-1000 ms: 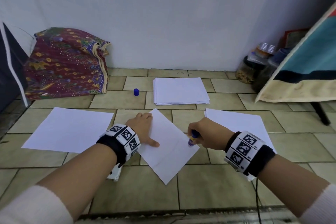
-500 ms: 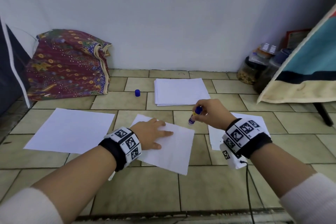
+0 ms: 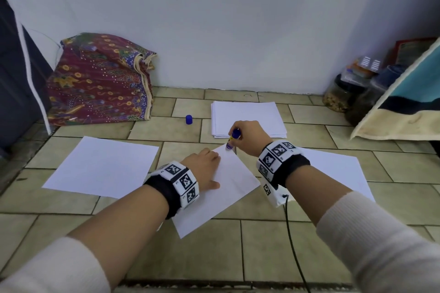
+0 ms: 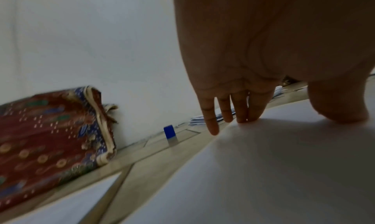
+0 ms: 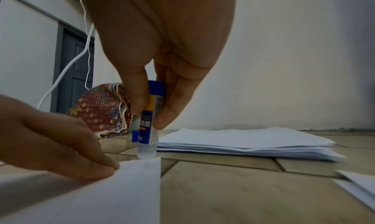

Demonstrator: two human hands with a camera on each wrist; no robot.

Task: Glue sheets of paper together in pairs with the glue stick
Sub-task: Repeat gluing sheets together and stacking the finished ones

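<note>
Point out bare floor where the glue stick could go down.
Free: tiles between the cap and left sheet, and the near floor. Crowded: around the middle sheet, stack and both hands.

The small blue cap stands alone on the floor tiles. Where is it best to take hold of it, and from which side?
Pinch the blue cap by its round side wall, coming from above. It stands upright on the tiled floor with bare tile all around, so fingertips should fit on two opposite sides.
</note>
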